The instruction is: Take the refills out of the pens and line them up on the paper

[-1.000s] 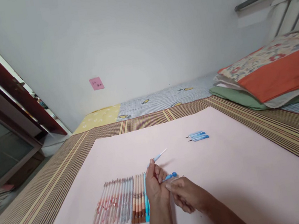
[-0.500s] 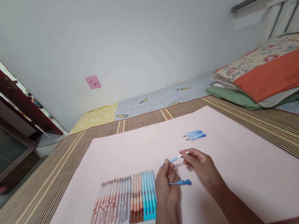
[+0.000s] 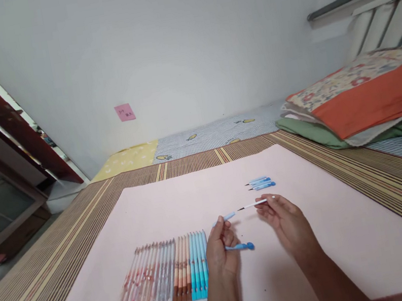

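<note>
My left hand (image 3: pixel 220 247) is closed around two pen parts. A light blue pen barrel (image 3: pixel 229 216) points out from between thumb and forefinger, and a darker blue pen piece with a rounded end (image 3: pixel 246 246) sticks out lower down. In my right hand (image 3: pixel 287 215), thumb and fingers pinch a white pen refill (image 3: pixel 252 205), its dark tip pointing left at the barrel's open end with a small gap between. Beyond the hands lie several blue pen parts with dark-tipped refills (image 3: pixel 263 186). Left of my left hand is a row of pens (image 3: pixel 182 266): pinkish, greyish, peach-brown and blue.
A pale pink sheet (image 3: pixel 148 205) covers a striped mat (image 3: pixel 78 222). Folded bedding with an orange edge (image 3: pixel 370 101) is piled at the right, below a white radiator (image 3: pixel 384 27). A pink note (image 3: pixel 125 113) is stuck on the wall behind.
My right hand has moved right and drawn the white refill out of the light blue barrel, so its dark tip now shows. The left hand keeps its hold, nearly still.
</note>
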Action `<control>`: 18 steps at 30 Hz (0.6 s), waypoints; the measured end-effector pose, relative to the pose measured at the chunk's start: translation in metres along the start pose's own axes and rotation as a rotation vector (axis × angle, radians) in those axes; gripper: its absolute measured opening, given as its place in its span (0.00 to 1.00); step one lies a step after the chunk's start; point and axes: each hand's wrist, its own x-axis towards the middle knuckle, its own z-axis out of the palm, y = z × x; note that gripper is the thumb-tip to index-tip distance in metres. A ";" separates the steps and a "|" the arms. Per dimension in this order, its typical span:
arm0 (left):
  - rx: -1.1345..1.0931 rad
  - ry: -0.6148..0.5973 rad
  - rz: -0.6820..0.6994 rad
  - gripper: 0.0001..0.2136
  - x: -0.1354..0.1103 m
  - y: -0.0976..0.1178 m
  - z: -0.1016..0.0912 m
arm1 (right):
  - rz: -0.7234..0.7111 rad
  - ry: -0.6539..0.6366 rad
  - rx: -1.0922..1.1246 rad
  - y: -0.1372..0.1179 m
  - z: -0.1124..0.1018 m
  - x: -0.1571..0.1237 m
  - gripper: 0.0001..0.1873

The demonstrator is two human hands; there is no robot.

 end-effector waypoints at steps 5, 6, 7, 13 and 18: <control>0.025 -0.007 0.006 0.14 -0.001 -0.001 0.000 | -0.060 -0.014 0.039 -0.008 0.002 -0.003 0.17; 0.034 -0.016 0.004 0.14 -0.001 -0.001 0.000 | -0.096 -0.028 -0.046 -0.010 0.004 -0.005 0.16; 0.045 -0.027 0.000 0.15 0.000 -0.002 0.000 | -0.148 -0.057 -0.167 -0.011 0.007 -0.008 0.14; 0.113 -0.094 -0.054 0.19 0.004 -0.006 -0.004 | -0.585 -0.411 -0.922 -0.005 0.023 -0.028 0.12; 0.129 -0.100 -0.074 0.19 0.006 -0.009 -0.008 | -0.722 -0.469 -1.318 0.007 0.027 -0.034 0.14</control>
